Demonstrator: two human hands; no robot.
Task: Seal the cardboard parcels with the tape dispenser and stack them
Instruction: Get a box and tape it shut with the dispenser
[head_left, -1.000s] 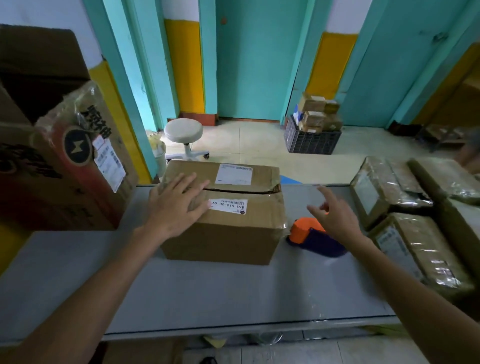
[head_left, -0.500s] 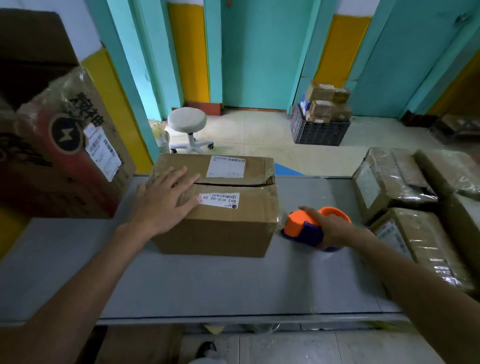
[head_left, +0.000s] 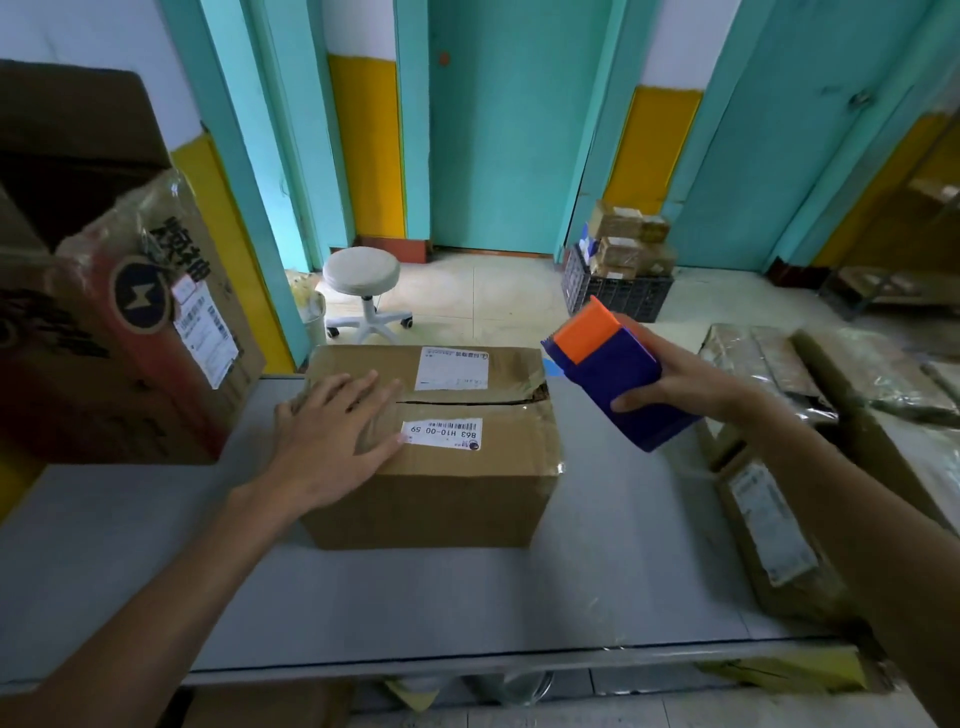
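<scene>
Dim indoors, teal cast. Brightest on floor (head_left: 493, 301) behind table (head_left: 467, 597). Soft shadow beside box (head_left: 457, 493). Glare on shiny parcels (head_left: 753, 353) at right. Strong wide-angle bending at edges; corners dark, soft, slightly blurred.

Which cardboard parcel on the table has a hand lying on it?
The plain brown cardboard box in the middle, with two white labels: the left hand rests flat on its top. The tape-wrapped parcels at the right have no hand on them.

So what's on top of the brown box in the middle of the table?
The left hand lies flat on the box, beside two white labels, one per flap. What the hand covers, and the contents, cannot be seen.
</scene>
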